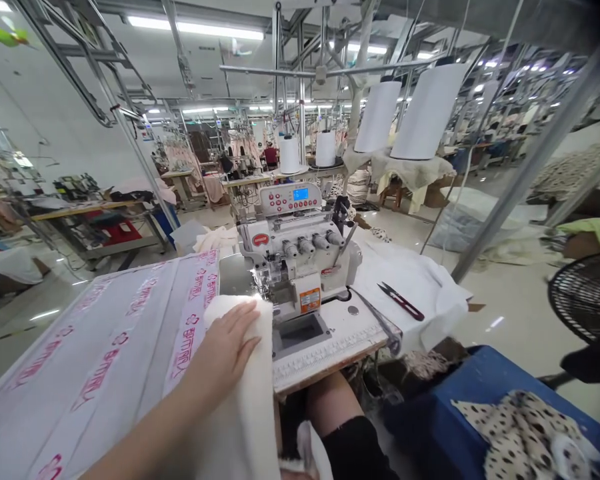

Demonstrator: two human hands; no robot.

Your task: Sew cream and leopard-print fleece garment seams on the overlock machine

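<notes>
My left hand (230,343) lies flat on a cream fabric piece (257,407), fingers stretched toward the needle area of a white overlock sewing machine (300,253). The fabric's far edge reaches the lit presser foot and its near part hangs over the table edge. Only a small part of my right hand (296,475) shows at the bottom edge, beside a folded fabric end (313,450); its fingers are mostly hidden. Red-handled thread snips (403,301) rest on white material right of the machine.
A plastic-covered table (125,333) with pink print extends left. White thread cones (427,110) stand behind the machine. At the lower right are a blue bin (485,373) with spotted fabric (525,427) and a black fan (587,297). A metal pole (520,173) slants at right.
</notes>
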